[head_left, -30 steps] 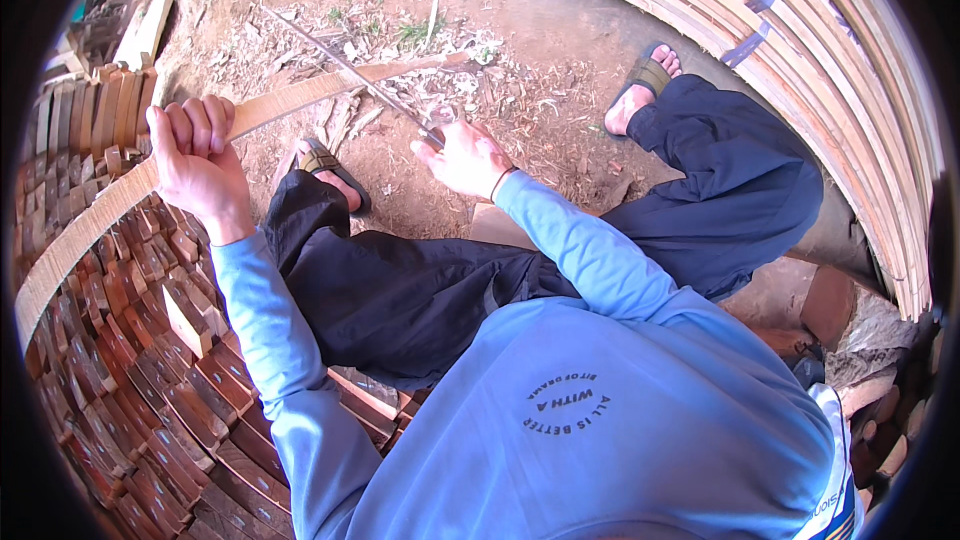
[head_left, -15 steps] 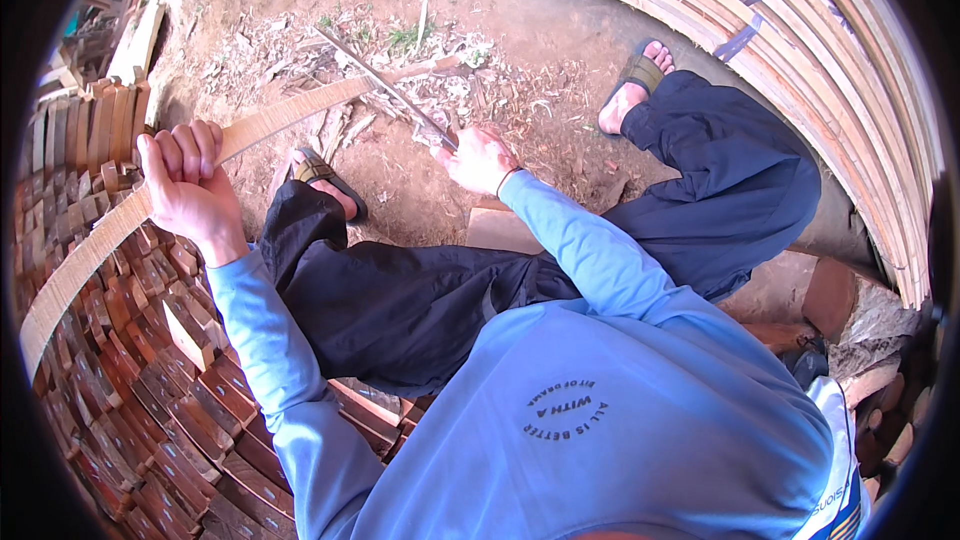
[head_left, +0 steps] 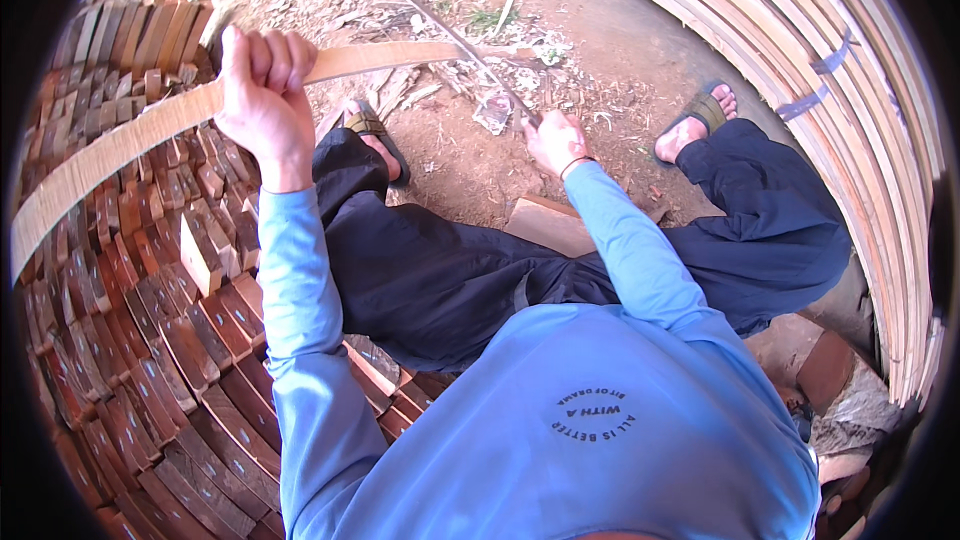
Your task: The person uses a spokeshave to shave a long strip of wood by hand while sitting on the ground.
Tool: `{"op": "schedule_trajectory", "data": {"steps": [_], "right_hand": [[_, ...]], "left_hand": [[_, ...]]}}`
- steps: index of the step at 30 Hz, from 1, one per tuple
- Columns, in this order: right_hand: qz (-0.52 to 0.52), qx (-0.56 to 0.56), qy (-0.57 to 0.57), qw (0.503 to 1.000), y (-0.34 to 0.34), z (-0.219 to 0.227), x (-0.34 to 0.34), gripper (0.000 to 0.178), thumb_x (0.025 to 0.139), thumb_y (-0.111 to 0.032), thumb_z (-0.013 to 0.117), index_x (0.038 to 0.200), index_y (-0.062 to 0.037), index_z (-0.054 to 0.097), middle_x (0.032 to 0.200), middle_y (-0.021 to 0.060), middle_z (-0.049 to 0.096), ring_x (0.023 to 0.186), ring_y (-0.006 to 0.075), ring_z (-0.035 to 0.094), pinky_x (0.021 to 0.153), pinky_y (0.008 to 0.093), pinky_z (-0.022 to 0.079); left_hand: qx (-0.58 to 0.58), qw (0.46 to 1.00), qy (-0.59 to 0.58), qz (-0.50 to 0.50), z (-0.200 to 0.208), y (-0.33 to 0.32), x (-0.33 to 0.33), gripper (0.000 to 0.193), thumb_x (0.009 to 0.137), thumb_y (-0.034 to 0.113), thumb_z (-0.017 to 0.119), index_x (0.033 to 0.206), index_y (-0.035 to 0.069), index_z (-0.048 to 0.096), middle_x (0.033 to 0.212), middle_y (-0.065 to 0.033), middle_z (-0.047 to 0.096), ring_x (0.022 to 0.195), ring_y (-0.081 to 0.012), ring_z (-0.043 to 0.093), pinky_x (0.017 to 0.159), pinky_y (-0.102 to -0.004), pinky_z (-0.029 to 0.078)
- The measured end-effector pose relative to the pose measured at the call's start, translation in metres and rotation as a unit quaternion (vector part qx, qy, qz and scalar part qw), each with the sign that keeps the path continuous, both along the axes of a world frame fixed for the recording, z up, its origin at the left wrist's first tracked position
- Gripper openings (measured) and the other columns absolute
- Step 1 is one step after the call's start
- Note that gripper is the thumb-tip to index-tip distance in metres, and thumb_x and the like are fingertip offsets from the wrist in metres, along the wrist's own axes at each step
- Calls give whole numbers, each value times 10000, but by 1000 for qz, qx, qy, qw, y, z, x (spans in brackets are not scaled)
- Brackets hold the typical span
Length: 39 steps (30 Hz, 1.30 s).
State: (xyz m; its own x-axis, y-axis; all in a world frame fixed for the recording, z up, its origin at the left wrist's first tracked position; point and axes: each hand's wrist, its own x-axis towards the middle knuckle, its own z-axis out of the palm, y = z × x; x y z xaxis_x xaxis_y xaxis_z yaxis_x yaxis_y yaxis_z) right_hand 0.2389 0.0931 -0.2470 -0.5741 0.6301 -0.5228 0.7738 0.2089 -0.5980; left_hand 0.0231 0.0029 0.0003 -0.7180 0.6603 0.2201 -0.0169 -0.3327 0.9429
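Note:
My left hand (head_left: 268,90) is closed in a fist around a long, thin, pale wooden strip (head_left: 380,57). This strip curves across the view from the left rim toward the debris on the ground. My right hand (head_left: 556,142) is wrapped around the grip of a long, narrow-bladed knife (head_left: 505,88), its handle mostly hidden by the fingers. The blade slants away to the upper left and crosses the strip near its far end. Whether the edge touches the wood I cannot tell.
Stacks of reddish-brown wood blocks (head_left: 150,340) fill the left side. Long pale boards (head_left: 800,50), bound with grey-purple bands, curve along the right. Wood shavings (head_left: 340,0) litter the dirt floor between my sandalled feet. A wooden block (head_left: 550,225) lies just beyond my legs.
The view has turned, so the scene sits farther right and tilted. My left hand and the strip show higher in the picture. Both grips are unchanged, and the blade still crosses the strip.

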Motion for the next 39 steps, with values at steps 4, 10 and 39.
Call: {"op": "schedule_trajectory", "data": {"steps": [4,10,39], "right_hand": [[30,89,-11,996,2,17,-3,249,850,-253,604,898,-26,692,853,233,681,805,368,682,743,444,551],[45,135,4,990,9,8,-2,217,847,-197,580,948,-24,662,859,237,675,833,389,674,789,478,530],[86,-47,77,992,6,78,3,373,883,-392,617,865,-21,652,820,203,661,848,376,643,804,452,492]], "left_hand": [[-17,999,0,48,1,-6,-9,435,1011,218,386,610,134,240,549,9,205,534,-128,218,589,-317,261],[-2,997,-36,69,-5,-19,-19,439,1000,212,416,603,142,240,548,17,203,537,-122,222,595,-308,269],[2,998,-17,59,-2,-7,-21,425,992,192,404,603,139,240,540,17,198,512,-117,202,572,-303,253]]}}
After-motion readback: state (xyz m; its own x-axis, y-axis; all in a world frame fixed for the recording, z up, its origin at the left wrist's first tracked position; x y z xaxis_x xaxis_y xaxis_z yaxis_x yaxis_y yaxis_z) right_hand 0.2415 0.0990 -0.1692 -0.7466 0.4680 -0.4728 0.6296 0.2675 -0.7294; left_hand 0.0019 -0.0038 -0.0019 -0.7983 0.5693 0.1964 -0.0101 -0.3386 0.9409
